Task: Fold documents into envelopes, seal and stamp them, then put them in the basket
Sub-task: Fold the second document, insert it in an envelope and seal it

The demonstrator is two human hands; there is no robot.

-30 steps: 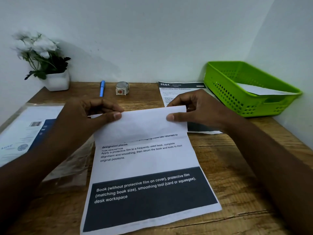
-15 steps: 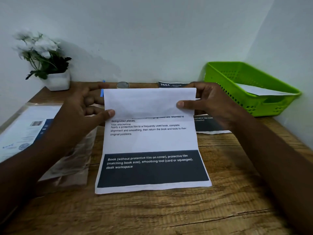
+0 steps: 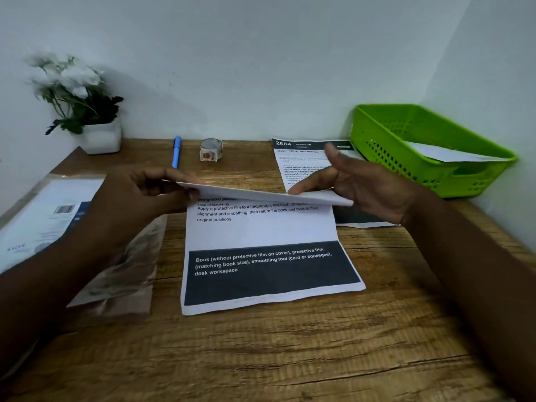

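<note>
One envelope (image 3: 452, 154) is already seen lying in the green basket (image 3: 385, 134) at the right rear of the tabletop (image 3: 290, 358), so part of the task is judged done, though whether it was sealed and stamped cannot be told. A printed document (image 3: 261, 245) lies at the middle of the tabletop with its far portion turned over toward the person; the flap is held raised and the crease is not yet pressed flat, so the first fold is judged to be in hand. A second document (image 3: 301, 163) waits behind it, just beside the basket. What is taken to be a pack of envelopes (image 3: 43, 219) in clear wrapping lies at the left edge, and a roll (image 3: 211, 150) that may be tape or stamps stands at the rear beside a blue pen (image 3: 176, 152). Inserting, sealing, stamping and binning are left for this sheet. The flap's left edge is pinched by the left hand (image 3: 139, 195) between thumb and curled fingers. The right hand (image 3: 356, 187) is held spread, thumb lifted, its straight fingers resting on the flap's right end. Both forearms reach in from the near corners.
</note>
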